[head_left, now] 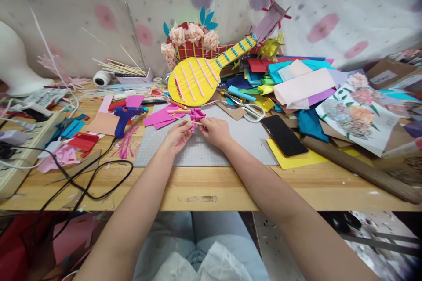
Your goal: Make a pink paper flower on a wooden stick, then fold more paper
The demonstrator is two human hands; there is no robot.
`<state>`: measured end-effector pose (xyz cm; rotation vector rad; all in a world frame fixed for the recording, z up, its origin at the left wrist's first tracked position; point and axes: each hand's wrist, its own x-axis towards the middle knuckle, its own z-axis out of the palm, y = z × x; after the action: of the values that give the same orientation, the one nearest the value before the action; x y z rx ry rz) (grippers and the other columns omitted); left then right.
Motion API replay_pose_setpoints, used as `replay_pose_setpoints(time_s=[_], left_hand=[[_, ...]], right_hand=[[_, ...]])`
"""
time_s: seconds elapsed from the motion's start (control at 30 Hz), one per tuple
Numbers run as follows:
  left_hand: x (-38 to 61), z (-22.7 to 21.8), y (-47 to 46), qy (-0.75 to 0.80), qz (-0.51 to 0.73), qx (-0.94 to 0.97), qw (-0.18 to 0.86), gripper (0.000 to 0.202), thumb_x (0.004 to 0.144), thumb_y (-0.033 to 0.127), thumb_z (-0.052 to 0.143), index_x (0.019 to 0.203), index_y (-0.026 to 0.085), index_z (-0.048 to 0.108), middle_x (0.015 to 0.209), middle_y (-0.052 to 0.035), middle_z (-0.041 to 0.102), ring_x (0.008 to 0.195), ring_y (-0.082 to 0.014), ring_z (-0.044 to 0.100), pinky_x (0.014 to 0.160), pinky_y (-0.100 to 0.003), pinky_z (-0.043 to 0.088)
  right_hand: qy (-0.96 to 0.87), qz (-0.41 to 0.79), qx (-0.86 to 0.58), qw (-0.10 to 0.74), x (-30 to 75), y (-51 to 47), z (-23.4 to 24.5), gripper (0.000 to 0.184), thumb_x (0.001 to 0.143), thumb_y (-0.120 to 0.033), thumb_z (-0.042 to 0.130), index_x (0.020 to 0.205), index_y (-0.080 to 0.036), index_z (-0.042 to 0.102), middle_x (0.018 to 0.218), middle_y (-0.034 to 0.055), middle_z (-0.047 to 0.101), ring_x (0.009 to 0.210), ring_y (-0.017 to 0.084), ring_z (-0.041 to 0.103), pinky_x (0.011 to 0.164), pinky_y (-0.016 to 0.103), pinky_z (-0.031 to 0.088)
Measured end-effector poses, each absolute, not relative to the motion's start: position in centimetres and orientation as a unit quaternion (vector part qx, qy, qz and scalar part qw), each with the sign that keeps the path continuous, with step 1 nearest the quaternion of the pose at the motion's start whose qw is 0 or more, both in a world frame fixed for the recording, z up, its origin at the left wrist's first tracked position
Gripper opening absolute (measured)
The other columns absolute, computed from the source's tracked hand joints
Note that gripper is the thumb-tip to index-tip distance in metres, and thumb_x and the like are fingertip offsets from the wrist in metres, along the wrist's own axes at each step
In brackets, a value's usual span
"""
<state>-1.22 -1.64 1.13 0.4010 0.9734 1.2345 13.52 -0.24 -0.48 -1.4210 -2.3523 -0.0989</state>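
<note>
A bright magenta crepe-paper piece (197,114), gathered like a small flower, stands between my two hands above the grey cutting mat (211,158). My left hand (178,137) is closed, its fingertips at the lower part of the magenta paper. My right hand (216,131) pinches the end of a thin wooden stick (180,118), which slants across in front of the paper toward the left. The exact grip between the fingertips is partly hidden. Flat magenta paper strips (158,117) lie on the mat just beyond my left hand.
A blue glue gun (123,119) with a black cable lies left, near a power strip (29,158). Behind stands a yellow paper lute (191,81). Scissors (253,112), a phone (284,135), stacked coloured paper (303,85) and a wooden rod (359,167) are at right.
</note>
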Motion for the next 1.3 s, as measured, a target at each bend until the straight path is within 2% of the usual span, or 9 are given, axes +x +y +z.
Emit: replay_pose_setpoints(time_s=[0.13, 0.37, 0.5, 0.67, 0.8, 0.93, 1.03, 1.17, 1.3], left_hand=[[-1.3, 0.7, -1.4, 0.438, 0.580, 0.184, 0.662, 0.019, 0.069, -0.003, 0.055, 0.079, 0.014, 0.055, 0.060, 0.0022, 0.058, 0.050, -0.0041, 0.054, 0.049, -0.014, 0.043], [-1.0, 1.0, -1.7, 0.432, 0.612, 0.222, 0.624, 0.032, 0.063, -0.003, 0.058, 0.088, 0.014, 0.047, 0.063, -0.0001, 0.063, 0.063, -0.0113, 0.063, 0.071, -0.028, 0.051], [-0.9, 0.8, -1.9, 0.441, 0.614, 0.264, 0.599, 0.045, 0.057, -0.004, 0.064, 0.094, 0.015, 0.047, 0.064, 0.0003, 0.064, 0.063, -0.0115, 0.063, 0.069, -0.029, 0.051], [-1.0, 0.4, -1.7, 0.454, 0.602, 0.280, 0.593, 0.042, 0.054, -0.001, 0.067, 0.090, 0.013, 0.051, 0.068, -0.0025, 0.066, 0.062, -0.0120, 0.063, 0.065, -0.026, 0.051], [-1.3, 0.3, -1.6, 0.451, 0.614, 0.280, 0.584, 0.038, 0.055, 0.003, 0.069, 0.088, 0.013, 0.053, 0.071, -0.0032, 0.067, 0.064, -0.0131, 0.064, 0.067, -0.029, 0.051], [-1.6, 0.3, -1.5, 0.443, 0.640, 0.268, 0.568, 0.035, 0.056, 0.003, 0.067, 0.086, 0.014, 0.053, 0.069, -0.0021, 0.066, 0.064, -0.0127, 0.064, 0.070, -0.029, 0.051], [-1.7, 0.4, -1.4, 0.434, 0.651, 0.265, 0.564, 0.040, 0.055, 0.000, 0.065, 0.090, 0.014, 0.054, 0.068, 0.0001, 0.064, 0.063, -0.0112, 0.063, 0.069, -0.028, 0.051], [-1.9, 0.6, -1.4, 0.403, 0.652, 0.272, 0.582, 0.046, 0.054, -0.005, 0.059, 0.096, 0.014, 0.055, 0.062, 0.0035, 0.060, 0.061, -0.0088, 0.061, 0.076, -0.030, 0.052], [-2.1, 0.6, -1.5, 0.389, 0.638, 0.300, 0.593, 0.053, 0.053, -0.004, 0.063, 0.102, 0.014, 0.054, 0.065, 0.0017, 0.062, 0.066, -0.0105, 0.063, 0.080, -0.032, 0.051]], right_hand=[[-0.840, -0.041, -0.505, 0.194, 13.4, -0.3, -0.5, 0.030, 0.088, -0.031, 0.033, 0.087, -0.020, 0.060, 0.088, 0.0060, 0.066, 0.081, 0.017, 0.055, 0.059, 0.027, 0.024], [-0.843, -0.051, -0.502, 0.188, 13.3, -0.3, -0.5, 0.028, 0.087, -0.030, 0.034, 0.088, -0.020, 0.060, 0.088, 0.0055, 0.066, 0.082, 0.017, 0.055, 0.058, 0.026, 0.024], [-0.841, -0.043, -0.509, 0.179, 13.4, -0.2, -0.5, 0.026, 0.087, -0.029, 0.036, 0.088, -0.019, 0.060, 0.089, 0.0058, 0.066, 0.082, 0.017, 0.055, 0.059, 0.026, 0.024], [-0.836, -0.039, -0.520, 0.172, 13.5, -0.2, -0.3, 0.026, 0.088, -0.030, 0.035, 0.090, -0.021, 0.059, 0.088, 0.0043, 0.067, 0.082, 0.017, 0.057, 0.059, 0.026, 0.025], [-0.832, -0.022, -0.533, 0.153, 13.3, -0.5, 0.2, 0.034, 0.090, -0.044, 0.033, 0.099, -0.020, 0.056, 0.091, 0.0059, 0.067, 0.083, 0.018, 0.058, 0.059, 0.026, 0.025], [-0.827, -0.003, -0.546, 0.130, 13.1, -0.7, 0.5, 0.053, 0.090, -0.057, 0.019, 0.102, -0.019, 0.053, 0.089, 0.0067, 0.068, 0.078, 0.018, 0.060, 0.057, 0.026, 0.024], [-0.834, 0.002, -0.536, 0.128, 13.3, -0.6, 0.5, 0.051, 0.092, -0.052, 0.014, 0.102, -0.021, 0.052, 0.089, 0.0045, 0.068, 0.078, 0.016, 0.060, 0.055, 0.026, 0.022], [-0.851, 0.001, -0.506, 0.138, 13.9, -0.4, 0.4, 0.044, 0.094, -0.047, 0.018, 0.098, -0.022, 0.054, 0.094, 0.0024, 0.067, 0.081, 0.014, 0.059, 0.055, 0.026, 0.021], [-0.853, 0.002, -0.499, 0.153, 14.4, -0.2, 0.4, 0.042, 0.094, -0.045, 0.022, 0.095, -0.023, 0.057, 0.094, 0.0012, 0.066, 0.080, 0.013, 0.058, 0.056, 0.025, 0.021]])
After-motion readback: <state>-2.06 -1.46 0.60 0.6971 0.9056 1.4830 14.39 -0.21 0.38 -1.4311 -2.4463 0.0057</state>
